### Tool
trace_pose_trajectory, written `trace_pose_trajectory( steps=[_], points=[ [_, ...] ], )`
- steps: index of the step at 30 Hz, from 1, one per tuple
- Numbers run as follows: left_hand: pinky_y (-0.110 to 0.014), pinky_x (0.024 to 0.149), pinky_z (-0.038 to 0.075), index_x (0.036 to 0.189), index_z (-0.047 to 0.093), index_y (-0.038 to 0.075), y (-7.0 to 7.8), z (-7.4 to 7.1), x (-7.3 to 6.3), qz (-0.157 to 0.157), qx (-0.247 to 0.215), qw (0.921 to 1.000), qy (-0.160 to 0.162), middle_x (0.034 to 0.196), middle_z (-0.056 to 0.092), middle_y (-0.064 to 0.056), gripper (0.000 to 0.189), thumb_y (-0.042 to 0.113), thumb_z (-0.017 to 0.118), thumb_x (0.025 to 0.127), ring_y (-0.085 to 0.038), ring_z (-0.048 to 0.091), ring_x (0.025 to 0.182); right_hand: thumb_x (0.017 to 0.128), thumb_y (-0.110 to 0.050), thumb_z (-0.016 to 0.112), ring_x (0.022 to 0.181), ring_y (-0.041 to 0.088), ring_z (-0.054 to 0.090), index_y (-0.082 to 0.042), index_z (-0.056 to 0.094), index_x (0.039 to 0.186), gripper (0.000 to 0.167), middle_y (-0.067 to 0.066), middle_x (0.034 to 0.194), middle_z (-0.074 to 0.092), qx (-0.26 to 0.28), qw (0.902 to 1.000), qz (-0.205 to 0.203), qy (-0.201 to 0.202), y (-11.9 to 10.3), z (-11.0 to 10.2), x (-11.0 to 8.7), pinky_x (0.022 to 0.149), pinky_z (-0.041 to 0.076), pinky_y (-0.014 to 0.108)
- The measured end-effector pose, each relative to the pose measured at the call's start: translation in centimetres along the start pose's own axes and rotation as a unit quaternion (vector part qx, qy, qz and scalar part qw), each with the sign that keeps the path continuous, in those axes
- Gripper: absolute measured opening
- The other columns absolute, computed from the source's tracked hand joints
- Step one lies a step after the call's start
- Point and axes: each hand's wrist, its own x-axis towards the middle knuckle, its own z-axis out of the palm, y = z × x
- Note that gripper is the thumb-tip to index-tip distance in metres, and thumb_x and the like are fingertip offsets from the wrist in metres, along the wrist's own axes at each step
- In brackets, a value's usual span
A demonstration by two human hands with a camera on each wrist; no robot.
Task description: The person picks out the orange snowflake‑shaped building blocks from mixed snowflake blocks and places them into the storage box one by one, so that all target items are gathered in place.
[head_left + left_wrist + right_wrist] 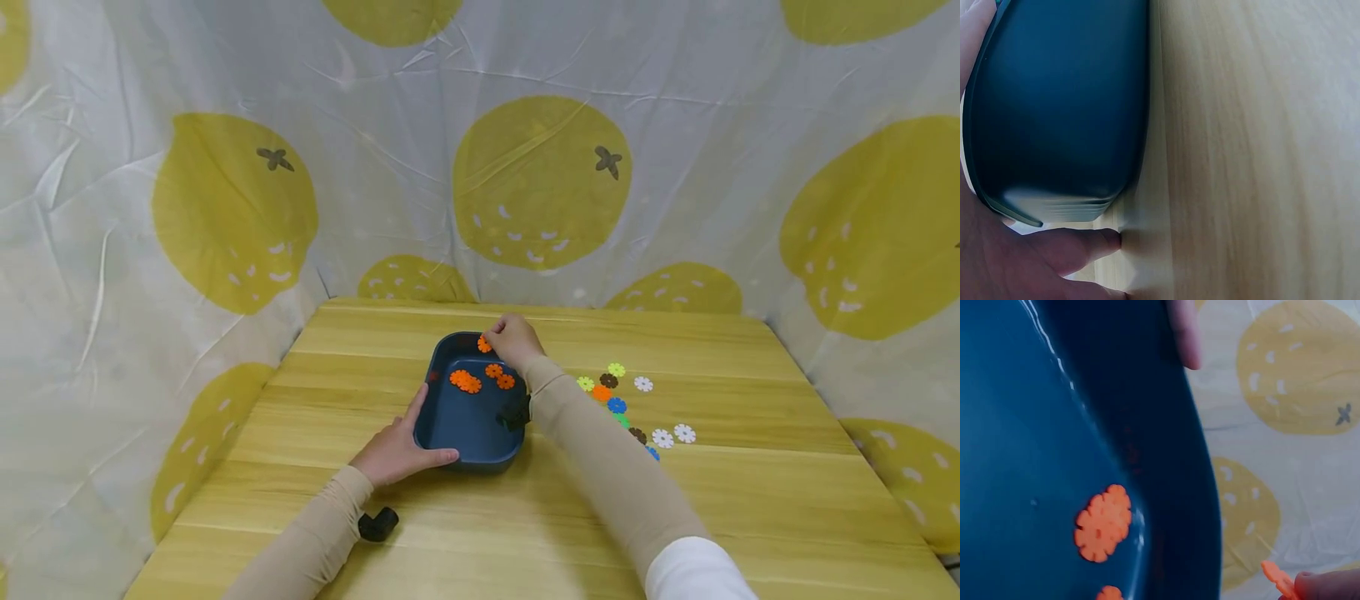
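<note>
A dark blue plastic tray [468, 429] stands on the wooden table, with several orange snowflake discs [466, 382] lying flat inside. My left hand [397, 450] rests against its near left corner, thumb along the front rim and fingers stretched along the left side. In the left wrist view, two fingers [1079, 247] extend straight beside the tray's outer wall. Over the far right part of the tray, my right hand [516, 340] pinches one orange snowflake disc [484, 343]. That disc's edge shows by the fingertip [1329, 585] in the right wrist view.
Right of the tray lie several loose discs: white [643, 383], brown [608, 381], blue [617, 405], yellow-green [617, 369] and one orange [602, 393]. My right forearm passes beside them, partly covering a blue one. A lemon-print cloth [540, 67] hangs round the table [750, 517].
</note>
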Motion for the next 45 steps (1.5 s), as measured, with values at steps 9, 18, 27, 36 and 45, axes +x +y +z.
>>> trace_pose_trajectory(
  steps=[9, 18, 27, 36, 45],
  points=[
    [-0.069, 0.102, 0.045, 0.164, -0.001, 0.035, 0.4, 0.0, 0.1, 0.005, -0.001, 1.0, -0.001, 0.156, 0.033, -0.039, 0.124, 0.074, 0.075, 0.074, -0.058, 0.043, 0.138, 0.1, -0.026, 0.066, 0.068, 0.018, 0.05, -0.009, 0.059, 0.092, 0.02, 0.003, 0.081, 0.053, -0.023, 0.9995, 0.007, -0.019, 0.5, 0.8, -0.4, 0.06, 0.04, 0.027],
    [-0.07, 0.103, 0.043, 0.164, -0.001, 0.034, 0.5, -0.1, 0.1, 0.005, -0.001, 1.0, 0.001, 0.157, 0.033, -0.037, 0.124, 0.073, 0.076, 0.074, -0.057, 0.042, 0.139, 0.1, -0.027, 0.066, 0.068, 0.019, 0.049, -0.009, 0.06, 0.092, 0.021, 0.004, 0.081, 0.053, -0.018, 0.9996, -0.002, -0.02, 0.2, 0.2, -0.8, 0.061, 0.04, 0.028],
    [-0.069, 0.103, 0.044, 0.165, 0.0, 0.033, 0.4, 0.1, -0.1, 0.001, -0.004, 1.0, 0.002, 0.157, 0.034, -0.037, 0.124, 0.071, 0.077, 0.075, -0.057, 0.044, 0.138, 0.099, -0.027, 0.067, 0.07, 0.018, 0.052, -0.008, 0.064, 0.093, 0.02, 0.005, 0.086, 0.059, -0.028, 0.9992, -0.027, -0.008, 0.2, -1.2, -0.9, 0.064, 0.042, 0.028],
    [-0.069, 0.103, 0.044, 0.165, 0.001, 0.034, 0.3, 0.3, -0.2, -0.005, -0.002, 1.0, 0.008, 0.158, 0.034, -0.035, 0.126, 0.073, 0.077, 0.073, -0.055, 0.046, 0.137, 0.099, -0.029, 0.065, 0.063, 0.018, 0.04, -0.009, 0.058, 0.094, 0.022, 0.006, 0.084, 0.051, -0.021, 0.9997, -0.001, -0.015, 3.2, -5.3, -1.5, 0.061, 0.037, 0.033],
    [-0.068, 0.101, 0.046, 0.165, 0.0, 0.033, 0.3, 0.3, 0.0, 0.0, 0.01, 0.9999, 0.012, 0.157, 0.034, -0.036, 0.126, 0.073, 0.077, 0.073, -0.055, 0.049, 0.134, 0.102, -0.031, 0.061, 0.057, 0.015, 0.037, -0.006, 0.052, 0.099, 0.026, 0.002, 0.077, 0.042, -0.035, 0.9964, 0.073, -0.027, 8.5, -10.0, -2.4, 0.054, 0.038, 0.031]
  ],
)
